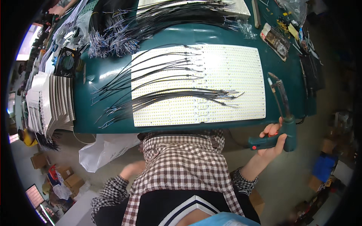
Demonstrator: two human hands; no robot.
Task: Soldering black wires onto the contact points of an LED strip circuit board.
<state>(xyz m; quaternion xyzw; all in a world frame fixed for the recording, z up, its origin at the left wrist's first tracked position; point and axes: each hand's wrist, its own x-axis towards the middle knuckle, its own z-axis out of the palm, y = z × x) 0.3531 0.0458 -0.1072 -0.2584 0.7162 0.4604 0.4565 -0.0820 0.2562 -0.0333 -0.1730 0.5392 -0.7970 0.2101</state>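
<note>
My right hand is wrapped round the handle of a dark green soldering gun, off the table's front edge on the right. Its long metal tip points away from me, beside the right edge of a white LED panel. Lying across that panel are several black cables with bare wire ends. Some of them reach small pads near its middle; others are bunched loosely nearer to me. Low beside my checked apron hangs my left hand, smeared by motion, with its fingers hidden.
Thick bundles of black cables cover the far left of the green table. A small black fan and a stack of white panels stand left. At the far right sits a stained tray. A white plastic bag hangs below the front edge.
</note>
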